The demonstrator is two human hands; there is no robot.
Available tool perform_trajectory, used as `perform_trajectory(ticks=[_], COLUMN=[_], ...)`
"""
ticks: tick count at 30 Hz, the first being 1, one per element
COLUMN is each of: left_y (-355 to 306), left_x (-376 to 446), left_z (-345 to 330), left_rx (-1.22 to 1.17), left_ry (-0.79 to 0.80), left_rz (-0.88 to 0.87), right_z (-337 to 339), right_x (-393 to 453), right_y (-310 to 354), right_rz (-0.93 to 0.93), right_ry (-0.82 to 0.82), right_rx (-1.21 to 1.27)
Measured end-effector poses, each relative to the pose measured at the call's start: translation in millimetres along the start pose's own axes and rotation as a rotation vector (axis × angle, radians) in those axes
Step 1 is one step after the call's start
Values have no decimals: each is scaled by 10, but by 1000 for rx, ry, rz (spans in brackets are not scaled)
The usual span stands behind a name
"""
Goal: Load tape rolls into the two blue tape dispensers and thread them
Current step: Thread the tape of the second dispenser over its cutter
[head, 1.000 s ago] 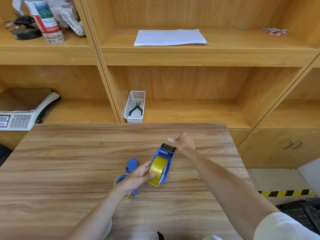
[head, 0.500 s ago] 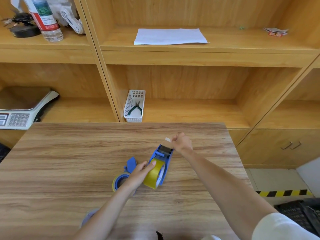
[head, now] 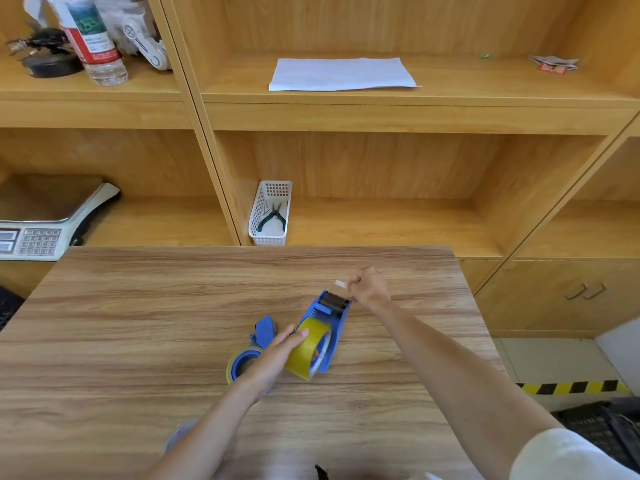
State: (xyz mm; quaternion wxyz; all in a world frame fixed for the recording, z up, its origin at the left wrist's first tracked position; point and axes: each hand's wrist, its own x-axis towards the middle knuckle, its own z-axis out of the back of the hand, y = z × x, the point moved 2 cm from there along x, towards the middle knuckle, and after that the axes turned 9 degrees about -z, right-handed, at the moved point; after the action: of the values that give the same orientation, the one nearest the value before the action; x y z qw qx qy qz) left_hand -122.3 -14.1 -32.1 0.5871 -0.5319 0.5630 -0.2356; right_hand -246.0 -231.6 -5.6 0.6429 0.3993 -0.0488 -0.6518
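A blue tape dispenser (head: 341, 315) lies on the wooden table (head: 138, 306) with a yellow tape roll (head: 310, 346) seated in it. My left hand (head: 273, 358) rests on that roll, fingers pressed against its side. My right hand (head: 369, 287) is at the dispenser's far end by the black roller, pinching the loose tape end (head: 340, 284). A second blue dispenser (head: 265, 329) lies just left, with a yellow roll (head: 242, 362) in it, partly hidden under my left hand.
A white basket (head: 270, 213) with green pliers sits on the shelf behind the table. A scale (head: 38, 233) stands at the left. A blurred blue-grey object (head: 178, 434) lies near the table's front edge beneath my left forearm.
The dispenser and roll have shifted slightly toward me and left. My right hand keeps hold of the tape end at the far end; the left stays on the roll.
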Motion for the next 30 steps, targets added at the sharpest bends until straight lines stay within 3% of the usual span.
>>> perform_trajectory(ticks=[5, 14, 16, 22, 30], left_y=[16, -302, -289, -216, -251], left_x=[35, -223, -221, -160, -161], left_z=[-1, -114, -78, -39, -91], left_rx=[-49, 50, 109, 201, 207], left_ry=[-119, -143, -127, -122, -93], left_rz=[-68, -208, -207, -186, -187], right_z=[98, 63, 57, 24, -9], right_x=[-89, -284, -303, -277, -295], right_y=[-11, -104, -99, -21, -45], right_rz=[-167, -448, -432, -279, -389], right_ry=[231, 604, 604, 404, 465], right_rx=[84, 225, 233, 234, 290])
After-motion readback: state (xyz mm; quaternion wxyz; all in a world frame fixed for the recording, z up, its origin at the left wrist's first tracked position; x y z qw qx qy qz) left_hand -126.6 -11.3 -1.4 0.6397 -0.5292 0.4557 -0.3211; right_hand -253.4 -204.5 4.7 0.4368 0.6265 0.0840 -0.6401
